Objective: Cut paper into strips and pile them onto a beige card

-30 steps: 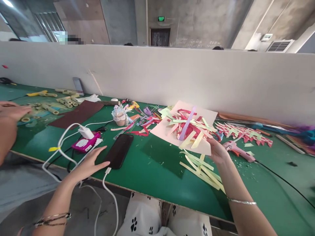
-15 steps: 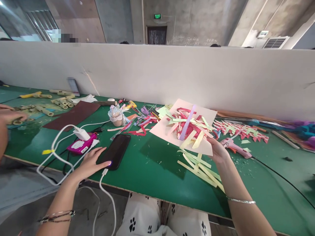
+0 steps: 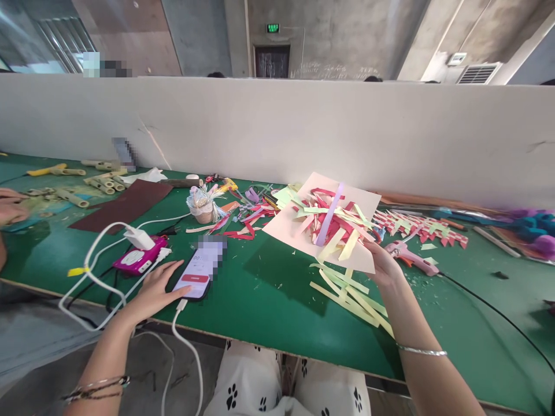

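My left hand (image 3: 158, 289) rests by a smartphone (image 3: 202, 266) lying on the green table, thumb on the lower part of its lit screen and fingers spread along its left side. A white charging cable (image 3: 178, 315) runs from the phone's lower end. My right hand (image 3: 381, 263) grips the right corner of a pale pink sheet of paper (image 3: 286, 228), held above the table. Heaped on the sheet are red, green and yellow paper strips (image 3: 333, 222), with a purple strip (image 3: 328, 216) across them. Below the sheet lie loose yellow-green strips (image 3: 353, 297).
A magenta power strip (image 3: 141, 256) with tangled cables stands at left. A pink glue gun (image 3: 411, 257) and a red-white woven paper piece (image 3: 427, 226) lie at right. Behind the phone is a small pot (image 3: 203, 208). Another person's hand (image 3: 12, 207) is beside bamboo pieces (image 3: 71, 196).
The phone's screen has gone from dark to lit under my left thumb. The sheet with its strips stays in my right hand, and the view has shifted slightly.
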The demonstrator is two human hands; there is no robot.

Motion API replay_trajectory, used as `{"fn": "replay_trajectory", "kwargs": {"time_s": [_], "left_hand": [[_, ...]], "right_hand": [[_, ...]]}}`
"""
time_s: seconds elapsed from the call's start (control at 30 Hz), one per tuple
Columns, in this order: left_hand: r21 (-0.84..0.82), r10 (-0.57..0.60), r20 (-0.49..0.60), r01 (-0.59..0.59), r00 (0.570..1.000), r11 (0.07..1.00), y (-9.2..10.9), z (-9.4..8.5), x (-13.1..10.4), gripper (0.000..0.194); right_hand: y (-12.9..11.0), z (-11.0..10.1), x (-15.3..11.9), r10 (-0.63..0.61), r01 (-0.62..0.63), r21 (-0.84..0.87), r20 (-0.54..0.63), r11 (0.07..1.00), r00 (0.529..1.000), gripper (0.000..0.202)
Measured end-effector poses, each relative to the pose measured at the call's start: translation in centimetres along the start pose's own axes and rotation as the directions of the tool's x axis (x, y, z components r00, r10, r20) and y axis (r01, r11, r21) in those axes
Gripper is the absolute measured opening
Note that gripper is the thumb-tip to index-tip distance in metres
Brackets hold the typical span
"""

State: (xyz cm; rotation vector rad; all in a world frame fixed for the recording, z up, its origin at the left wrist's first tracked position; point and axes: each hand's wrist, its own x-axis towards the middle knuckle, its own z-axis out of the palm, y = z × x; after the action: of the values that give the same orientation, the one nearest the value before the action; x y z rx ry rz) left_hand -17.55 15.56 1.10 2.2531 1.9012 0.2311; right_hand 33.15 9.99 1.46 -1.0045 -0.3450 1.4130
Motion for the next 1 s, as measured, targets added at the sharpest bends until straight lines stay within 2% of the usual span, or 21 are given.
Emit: {"fn": "replay_trajectory", "kwargs": {"time_s": [0.13,0.3,0.37,0.5,0.6,0.67,0.73,0.8,0.83,0.87,0.93,1.0], "left_hand": [[-0.09,-0.052,0.043,0.056,0.998,0.994,2.0,0.2,-1.4,0.087],[0.012,-0.08,-0.013,0.08,0.997,0.997,5.4,0.5,-3.0,0.099],[0.008,-0.113,-0.012,0.113,0.994,0.994,5.4,0.3,-3.0,0.1],[-0.027,-0.126,0.01,0.126,0.992,0.992,3.3,-0.1,-2.4,0.097],[0.069,-0.029,-0.119,0.037,0.992,0.997,3.2,-0.2,-1.9,0.093],[0.148,0.108,-0.244,-0.073,0.964,0.986,5.2,-0.1,-1.4,0.083],[0.13,0.244,-0.2,-0.221,0.949,0.967,8.7,0.1,-0.2,0.068],[0.026,0.387,-0.102,-0.386,0.916,0.922,12.9,0.6,2.0,0.057],[-0.051,0.414,-0.053,-0.417,0.909,0.908,14.9,1.0,3.5,0.054],[-0.127,0.393,-0.031,-0.393,0.919,0.911,16.8,1.5,5.1,0.052],[-0.161,0.361,-0.047,-0.364,0.931,0.917,20.0,2.9,8.6,0.05],[-0.202,0.336,-0.081,-0.346,0.938,0.916,22.3,4.6,11.8,0.052]], "right_hand": [[0.0,0.0,-0.1,-0.015,0.016,0.01,-0.023,1.0,1.0,0.03],[0.0,0.4,-0.5,-0.038,0.039,0.022,-0.055,0.999,0.998,0.029],[-0.4,0.7,-0.7,-0.043,0.047,0.044,-0.102,0.998,0.994,0.029],[-1.6,1.5,-1.1,-0.085,0.099,0.095,-0.141,0.99,0.986,0.032],[-2.7,2.0,-1.3,-0.13,0.15,0.121,-0.161,0.981,0.978,0.026],[-3.4,2.1,-1.2,-0.148,0.167,0.115,-0.154,0.979,0.977,0.024],[-4.0,2.2,-0.8,-0.161,0.175,0.116,-0.123,0.978,0.979,0.024],[-4.5,2.4,-0.2,-0.167,0.174,0.112,-0.067,0.978,0.984,0.026],[-4.7,2.6,0.1,-0.172,0.176,0.103,-0.04,0.979,0.984,0.026],[-4.8,2.8,0.5,-0.177,0.178,0.092,-0.019,0.98,0.984,0.026],[-4.9,3.3,1.0,-0.187,0.186,0.087,0.008,0.979,0.982,0.026],[-4.9,3.8,1.5,-0.203,0.2,0.123,0.012,0.972,0.979,0.028]]}}
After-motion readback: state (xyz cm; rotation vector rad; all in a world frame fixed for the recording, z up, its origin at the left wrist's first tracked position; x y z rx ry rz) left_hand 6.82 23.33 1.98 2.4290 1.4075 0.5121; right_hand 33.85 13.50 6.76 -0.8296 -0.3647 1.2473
